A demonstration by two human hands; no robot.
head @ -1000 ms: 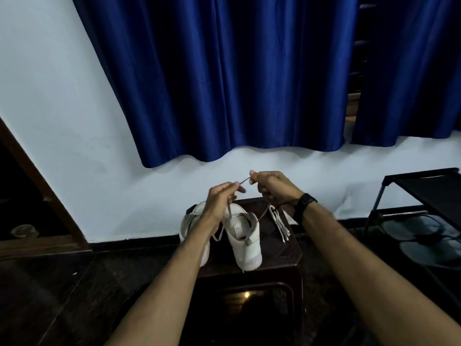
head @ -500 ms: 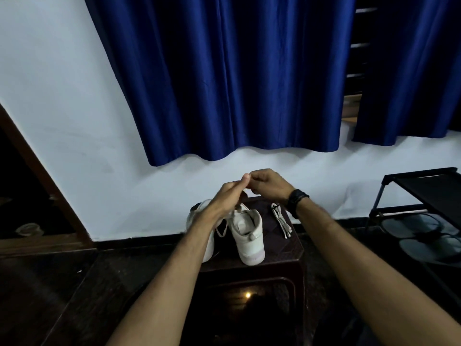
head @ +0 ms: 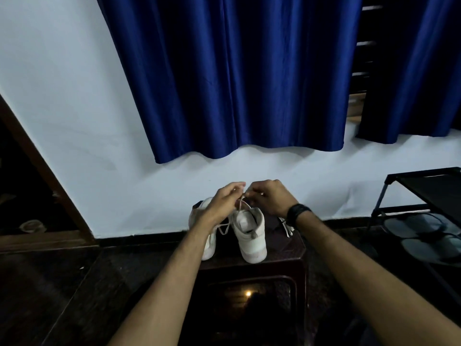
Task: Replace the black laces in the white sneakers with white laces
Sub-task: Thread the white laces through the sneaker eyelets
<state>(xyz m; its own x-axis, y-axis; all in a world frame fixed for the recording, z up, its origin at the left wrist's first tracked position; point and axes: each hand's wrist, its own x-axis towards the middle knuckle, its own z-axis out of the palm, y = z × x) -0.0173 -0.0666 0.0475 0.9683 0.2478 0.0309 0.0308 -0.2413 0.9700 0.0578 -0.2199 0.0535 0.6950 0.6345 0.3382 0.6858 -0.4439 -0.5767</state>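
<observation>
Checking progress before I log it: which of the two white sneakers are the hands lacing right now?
The right sneaker: both hands pinch a white lace rising from its collar. The left sneaker sits half hidden under the left forearm.

White sneakers: pair standing heels-forward at the stool's front edge; white lace rising from the right one.

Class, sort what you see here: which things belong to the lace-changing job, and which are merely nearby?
Job: two white sneakers, white lace pinched by left hand and right hand, spare laces on the stool.
Nearby: blue curtain, shoe rack, sandals.
</observation>
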